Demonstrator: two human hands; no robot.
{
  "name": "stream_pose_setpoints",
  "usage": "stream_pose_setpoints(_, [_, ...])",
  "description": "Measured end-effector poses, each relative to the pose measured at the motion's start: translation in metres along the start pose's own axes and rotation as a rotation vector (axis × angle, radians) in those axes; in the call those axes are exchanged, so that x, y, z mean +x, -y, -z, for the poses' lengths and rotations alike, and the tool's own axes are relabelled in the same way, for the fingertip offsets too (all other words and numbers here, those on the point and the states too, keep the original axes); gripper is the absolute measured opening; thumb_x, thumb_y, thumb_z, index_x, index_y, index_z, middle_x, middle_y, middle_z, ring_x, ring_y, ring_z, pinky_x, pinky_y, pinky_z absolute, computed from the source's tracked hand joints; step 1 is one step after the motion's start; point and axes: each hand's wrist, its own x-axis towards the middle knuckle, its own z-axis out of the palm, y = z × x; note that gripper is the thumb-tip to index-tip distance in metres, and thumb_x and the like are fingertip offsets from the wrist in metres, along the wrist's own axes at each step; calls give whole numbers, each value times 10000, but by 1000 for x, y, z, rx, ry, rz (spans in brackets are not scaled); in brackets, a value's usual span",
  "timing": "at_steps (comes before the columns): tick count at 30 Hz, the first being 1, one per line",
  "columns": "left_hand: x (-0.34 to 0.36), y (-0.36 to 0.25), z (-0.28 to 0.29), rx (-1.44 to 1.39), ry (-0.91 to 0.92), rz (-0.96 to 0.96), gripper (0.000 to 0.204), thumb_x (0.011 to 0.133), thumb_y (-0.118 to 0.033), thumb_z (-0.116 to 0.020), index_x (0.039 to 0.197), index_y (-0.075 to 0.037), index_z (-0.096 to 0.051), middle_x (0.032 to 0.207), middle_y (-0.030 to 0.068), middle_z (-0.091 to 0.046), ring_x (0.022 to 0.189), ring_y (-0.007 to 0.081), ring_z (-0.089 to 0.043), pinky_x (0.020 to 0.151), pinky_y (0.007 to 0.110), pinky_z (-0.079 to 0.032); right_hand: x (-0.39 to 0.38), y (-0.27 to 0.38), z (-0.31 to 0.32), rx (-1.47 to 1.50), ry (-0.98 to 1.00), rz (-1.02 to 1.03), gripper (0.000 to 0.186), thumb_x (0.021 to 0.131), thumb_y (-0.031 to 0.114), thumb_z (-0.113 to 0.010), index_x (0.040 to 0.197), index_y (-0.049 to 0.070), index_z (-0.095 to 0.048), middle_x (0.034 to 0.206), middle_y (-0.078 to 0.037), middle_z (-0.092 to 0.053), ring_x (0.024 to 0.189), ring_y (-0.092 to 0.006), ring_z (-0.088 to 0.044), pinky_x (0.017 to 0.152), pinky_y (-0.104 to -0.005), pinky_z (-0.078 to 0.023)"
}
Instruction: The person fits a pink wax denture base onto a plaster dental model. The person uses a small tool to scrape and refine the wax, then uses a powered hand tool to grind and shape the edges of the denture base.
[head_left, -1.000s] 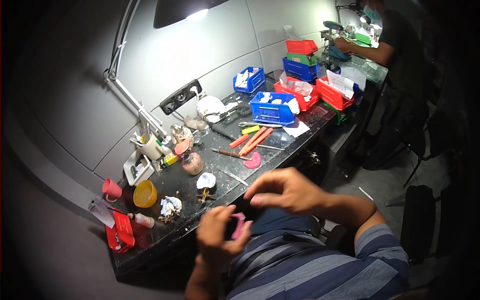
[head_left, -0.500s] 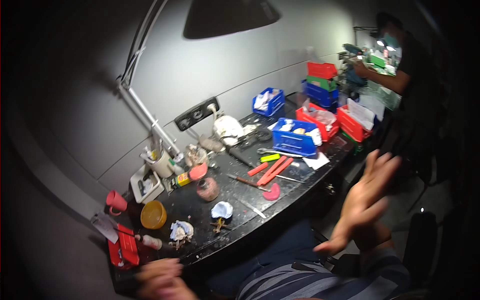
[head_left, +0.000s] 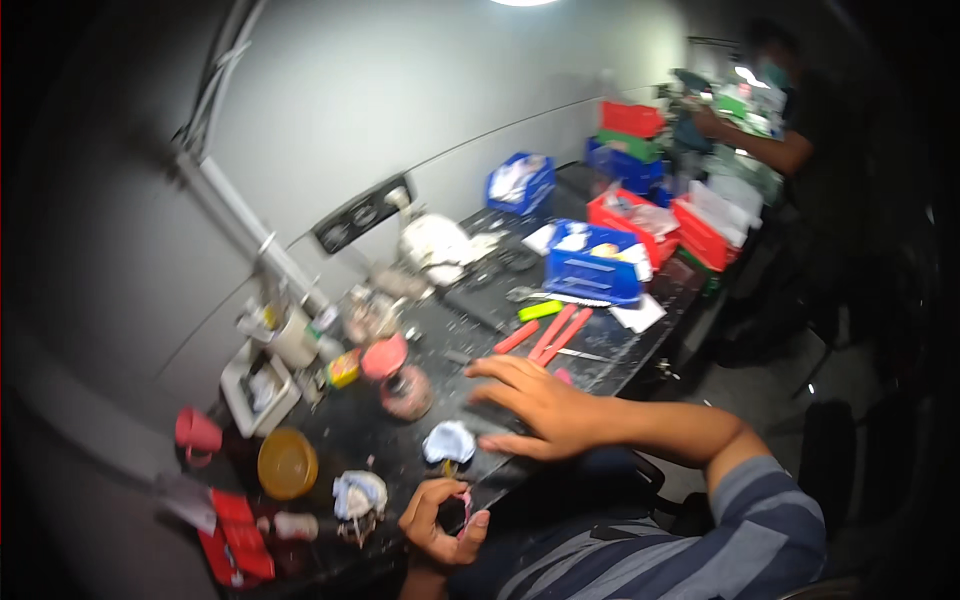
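Low at the table's front edge, my left hand (head_left: 432, 528) is curled, pinching a small pink curved piece (head_left: 465, 508) between thumb and fingers. My right hand (head_left: 540, 408) reaches over the tabletop with its fingers apart and nothing in them. Just left of it sits a pale blue-white cast (head_left: 449, 441), cup-shaped. Behind the fingers, a pink piece (head_left: 563, 377) is partly hidden. Red-orange sticks (head_left: 562, 332) lie beyond the right hand. A second cast, white and blue (head_left: 358, 496), rests to the left of my left hand.
A pink-filled flask (head_left: 406, 394), amber bowl (head_left: 288, 464), white tray (head_left: 258, 400) and pink mug (head_left: 198, 432) stand on the left. Blue bin (head_left: 594, 278) and red bins (head_left: 700, 235) line the far right. A lamp arm (head_left: 235, 205) rises behind; a co-worker (head_left: 780, 140) works at far right.
My right hand has swung left from beside the table to over it. My left hand has moved right and up and now shows the pink piece. The view has shifted.
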Motion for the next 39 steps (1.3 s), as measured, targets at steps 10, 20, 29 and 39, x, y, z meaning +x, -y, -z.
stream_pose_setpoints(10, [-8, 35, -10, 299, 94, -57, 365, 802, -210, -800, 1023, 24, -627, 909, 182, -643, 822, 374, -633, 754, 444, -518, 73, -105, -29, -432, 97, -639, 420, 840, 78, -668, 1221, -76, -580, 1104, -314, -640, 962, -442, -700, 788, -512, -584])
stream_pose_setpoints(20, [-7, 39, -11, 436, 76, -32, 423, 805, -223, -833, 1055, 34, -607, 947, 199, -615, 850, 404, -609, 767, 470, -496, 89, -101, -1, -366, 195, -721, 225, 844, 80, -657, 1014, -42, -740, 1069, -230, -749, 990, -392, -738, 842, -482, -597])
stream_pose_setpoints(29, [2, 26, 27, 629, -69, 179, 404, 825, -253, -828, 993, 30, -593, 899, 204, -590, 822, 426, -589, 747, 494, -478, 125, -96, 18, -307, -288, -514, 261, 738, 195, -734, 924, 15, -765, 860, -262, -718, 857, -410, -729, 794, -489, -580])
stream_pose_setpoints(39, [46, 4, 47, 710, -160, -152, 407, 757, -234, -855, 993, 44, -674, 867, 156, -680, 763, 351, -656, 716, 424, -517, 129, -136, 11, 295, -699, -187, 190, 995, 137, -709, 1100, -20, -729, 1045, -51, -726, 964, -109, -650, 887, -261, -508])
